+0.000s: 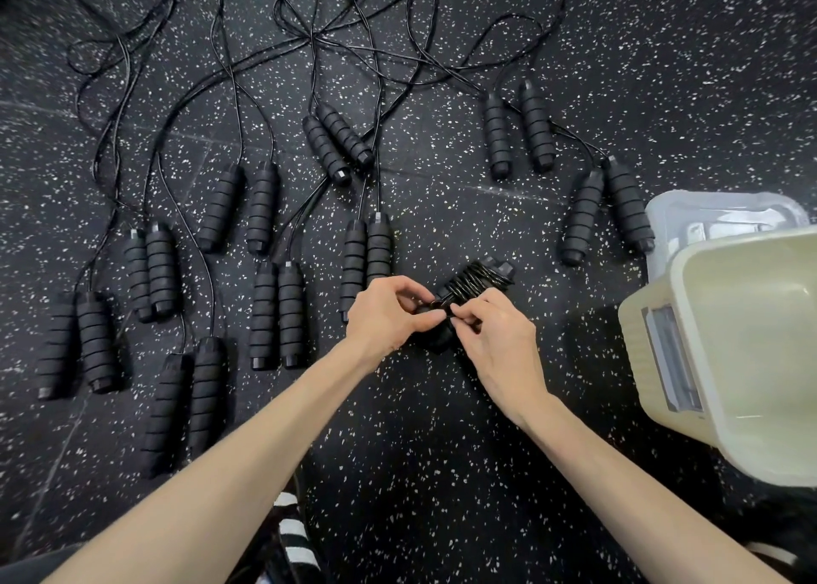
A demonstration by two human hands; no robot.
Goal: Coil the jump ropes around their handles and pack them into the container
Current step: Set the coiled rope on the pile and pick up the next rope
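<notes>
Container (747, 353) beside coiled jump rope (475, 280)

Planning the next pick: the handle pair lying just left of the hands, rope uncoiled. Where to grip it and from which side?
Grip the handle pair across both foam handles at mid-length, coming from above. They lie flat on the floor, side by side and touching, so one grip spans both. The cord leaves at the far ends, so keep the grip toward the near, capped ends.
</notes>
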